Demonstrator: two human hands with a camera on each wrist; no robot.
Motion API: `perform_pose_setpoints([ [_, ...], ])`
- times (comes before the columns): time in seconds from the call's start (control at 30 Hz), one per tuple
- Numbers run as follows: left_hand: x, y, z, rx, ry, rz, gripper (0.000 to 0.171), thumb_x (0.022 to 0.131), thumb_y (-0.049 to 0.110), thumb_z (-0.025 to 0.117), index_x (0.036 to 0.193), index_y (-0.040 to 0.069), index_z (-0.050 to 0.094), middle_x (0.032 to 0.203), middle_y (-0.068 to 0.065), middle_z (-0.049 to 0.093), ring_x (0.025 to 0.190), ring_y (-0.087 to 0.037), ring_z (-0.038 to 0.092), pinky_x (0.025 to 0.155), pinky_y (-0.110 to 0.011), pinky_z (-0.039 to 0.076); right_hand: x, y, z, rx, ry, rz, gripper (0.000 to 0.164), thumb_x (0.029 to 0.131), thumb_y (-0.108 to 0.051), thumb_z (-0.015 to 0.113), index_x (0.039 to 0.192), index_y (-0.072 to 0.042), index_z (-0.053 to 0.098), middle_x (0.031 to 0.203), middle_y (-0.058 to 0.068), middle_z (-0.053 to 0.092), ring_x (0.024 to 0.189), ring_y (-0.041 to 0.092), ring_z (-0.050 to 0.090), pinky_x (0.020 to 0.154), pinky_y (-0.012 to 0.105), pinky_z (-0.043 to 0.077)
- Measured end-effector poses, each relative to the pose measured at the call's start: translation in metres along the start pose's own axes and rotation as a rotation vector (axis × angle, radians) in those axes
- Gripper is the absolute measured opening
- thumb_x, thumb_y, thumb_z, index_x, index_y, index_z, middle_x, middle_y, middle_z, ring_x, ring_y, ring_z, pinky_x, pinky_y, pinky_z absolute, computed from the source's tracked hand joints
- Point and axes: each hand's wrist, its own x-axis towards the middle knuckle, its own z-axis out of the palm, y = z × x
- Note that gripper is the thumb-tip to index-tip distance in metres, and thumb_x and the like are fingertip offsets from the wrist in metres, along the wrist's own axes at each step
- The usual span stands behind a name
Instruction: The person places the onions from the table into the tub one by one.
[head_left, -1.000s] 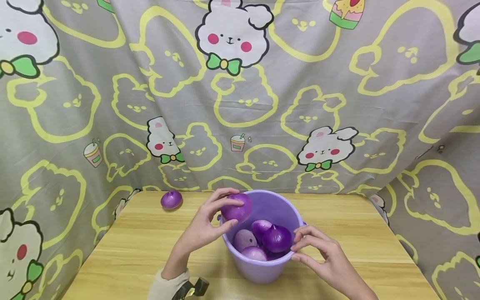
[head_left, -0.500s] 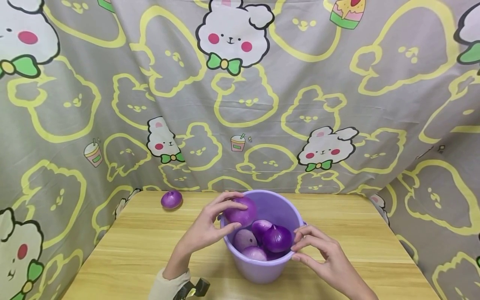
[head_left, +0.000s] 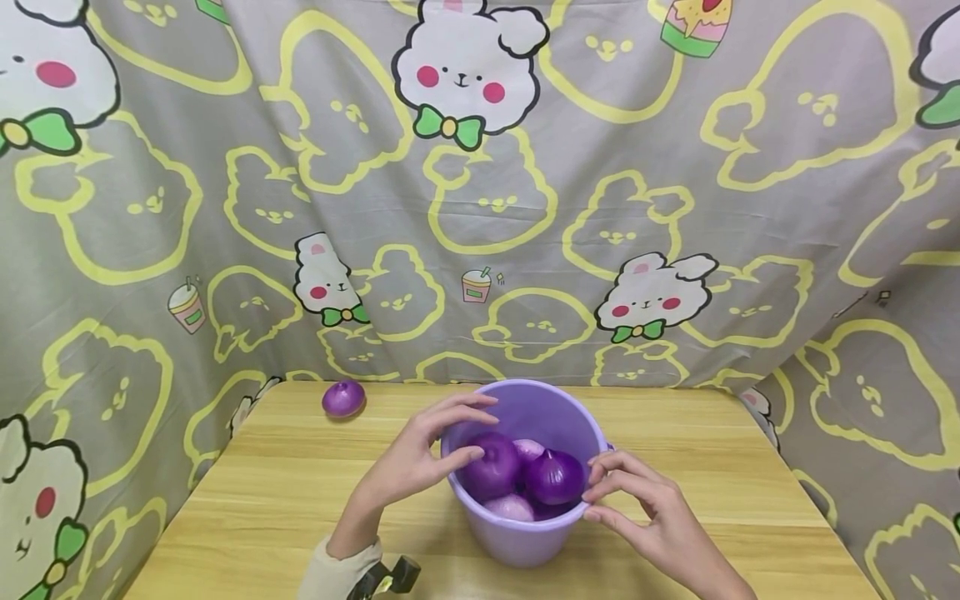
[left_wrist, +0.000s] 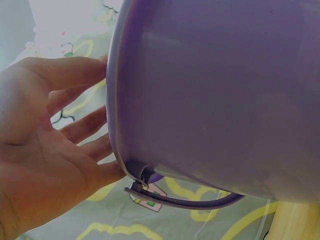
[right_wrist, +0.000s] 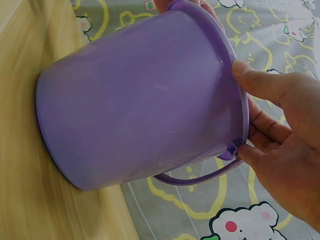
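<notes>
A purple bucket [head_left: 519, 543] stands upright on the table with several purple onions inside. One dark onion [head_left: 492, 468] lies at the left in the bucket, just below my left hand [head_left: 416, 450]. That hand is spread over the left rim, fingers parted and nothing between them. Beside this onion sits another glossy onion [head_left: 553, 477], with a paler onion [head_left: 510, 507] near the front wall. My right hand [head_left: 648, 508] pinches the right rim, the thumb outside and fingers over the edge, as the right wrist view shows. The bucket's handle [right_wrist: 200, 179] hangs down its side.
A single onion [head_left: 343, 400] rests at the back left of the wooden table [head_left: 277, 475]. Behind the table and at both sides hangs a grey curtain [head_left: 510, 333] with rabbit prints.
The onion in my left hand has moved right over the bucket, then dropped inside onto the others as the fingers let go. My right hand and the bucket have stayed put.
</notes>
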Motion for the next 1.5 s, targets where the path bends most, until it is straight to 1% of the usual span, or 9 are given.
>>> perform_pose_setpoints([
  [0.1,0.0,0.0,0.0,-0.007,0.003,-0.02,0.041,0.091,0.001,0.075,0.125,0.023,0.07,0.141,-0.002,0.061,0.14,-0.03,0.048,0.117,-0.044,0.038,0.0,0.0,0.0,0.005,-0.001,-0.005,0.05,0.066,0.024,0.081,0.103,-0.01,0.074,0.11,0.01,0.064,0.116,0.018,0.059,0.105,0.024,0.049],
  [0.2,0.0,-0.001,-0.001,-0.011,0.01,-0.023,0.036,0.093,0.003,0.074,0.124,0.022,0.071,0.138,-0.001,0.062,0.139,-0.028,0.05,0.115,-0.043,0.041,0.0,0.0,0.0,0.006,-0.002,-0.008,0.049,0.066,0.023,0.081,0.102,-0.009,0.074,0.11,0.01,0.064,0.116,0.018,0.059,0.104,0.024,0.049],
  [0.4,0.001,0.0,-0.001,-0.017,0.038,-0.007,0.032,0.093,0.001,0.074,0.122,0.016,0.072,0.133,-0.004,0.065,0.134,-0.03,0.053,0.114,-0.041,0.042,0.0,0.0,0.0,0.006,-0.001,-0.005,0.049,0.067,0.023,0.081,0.102,-0.01,0.074,0.11,0.01,0.064,0.116,0.018,0.059,0.104,0.024,0.049],
  [0.63,0.0,-0.005,-0.005,-0.028,0.072,0.004,0.029,0.095,0.002,0.072,0.121,0.015,0.072,0.13,-0.004,0.066,0.131,-0.029,0.056,0.111,-0.038,0.046,0.001,-0.001,0.0,0.013,-0.002,-0.01,0.048,0.067,0.023,0.081,0.102,-0.009,0.073,0.11,0.01,0.064,0.116,0.018,0.059,0.105,0.025,0.049],
  [0.73,0.0,-0.007,-0.008,-0.043,0.095,-0.01,0.027,0.096,0.003,0.07,0.122,0.012,0.071,0.131,-0.007,0.066,0.13,-0.028,0.057,0.11,-0.039,0.047,0.001,-0.001,0.0,0.018,0.0,-0.014,0.048,0.067,0.023,0.08,0.102,-0.009,0.073,0.11,0.01,0.064,0.116,0.018,0.059,0.105,0.025,0.049],
  [0.87,0.001,-0.01,-0.011,-0.05,0.129,-0.033,0.028,0.097,0.002,0.069,0.123,0.011,0.071,0.132,-0.013,0.065,0.129,-0.026,0.057,0.112,-0.043,0.045,0.001,-0.001,0.0,0.02,0.003,-0.012,0.048,0.066,0.024,0.08,0.101,-0.009,0.073,0.11,0.01,0.064,0.117,0.018,0.059,0.105,0.025,0.049],
  [1.0,0.001,-0.012,-0.012,-0.023,0.172,-0.039,0.027,0.096,0.001,0.07,0.122,0.009,0.071,0.131,-0.013,0.065,0.127,-0.026,0.059,0.112,-0.044,0.045,0.002,-0.001,-0.001,0.015,0.001,-0.013,0.049,0.066,0.024,0.08,0.101,-0.009,0.073,0.11,0.01,0.064,0.117,0.018,0.059,0.105,0.026,0.048],
  [1.2,-0.001,-0.021,-0.016,0.035,0.23,-0.062,0.027,0.095,0.001,0.072,0.121,0.005,0.071,0.13,-0.008,0.066,0.127,-0.025,0.058,0.11,-0.045,0.047,0.002,0.001,-0.001,0.018,0.002,-0.02,0.05,0.065,0.025,0.08,0.101,-0.008,0.073,0.11,0.01,0.064,0.117,0.018,0.059,0.105,0.026,0.048],
  [1.5,-0.008,-0.038,-0.026,0.127,0.321,-0.082,0.028,0.095,0.003,0.073,0.121,0.012,0.072,0.128,-0.003,0.067,0.125,-0.022,0.058,0.107,-0.039,0.048,0.002,-0.001,0.0,0.027,0.001,-0.026,0.047,0.067,0.024,0.08,0.101,-0.007,0.073,0.109,0.01,0.063,0.118,0.018,0.059,0.105,0.026,0.048],
])
